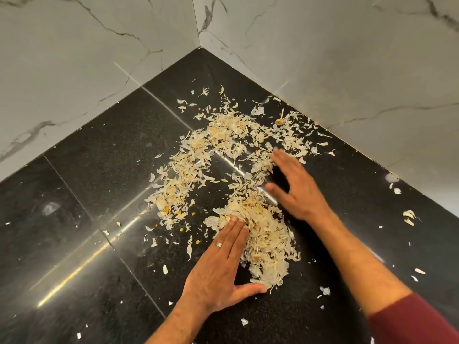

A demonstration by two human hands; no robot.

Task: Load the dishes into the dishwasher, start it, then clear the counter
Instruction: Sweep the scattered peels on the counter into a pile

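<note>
Peels (263, 234) litter one black counter (99, 182), way too many to count. Two hands, left hand (221, 266) and right hand (295, 187), lie flat with straight fingers, holding nothing. No writing anywhere.

right hand (295, 187) motion-blurred, both forearms cut off by bottom edge

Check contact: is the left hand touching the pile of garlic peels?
Touching. The head view shows the left hand flat on the counter, its fingertips and thumb against the pile of garlic peels.
</note>
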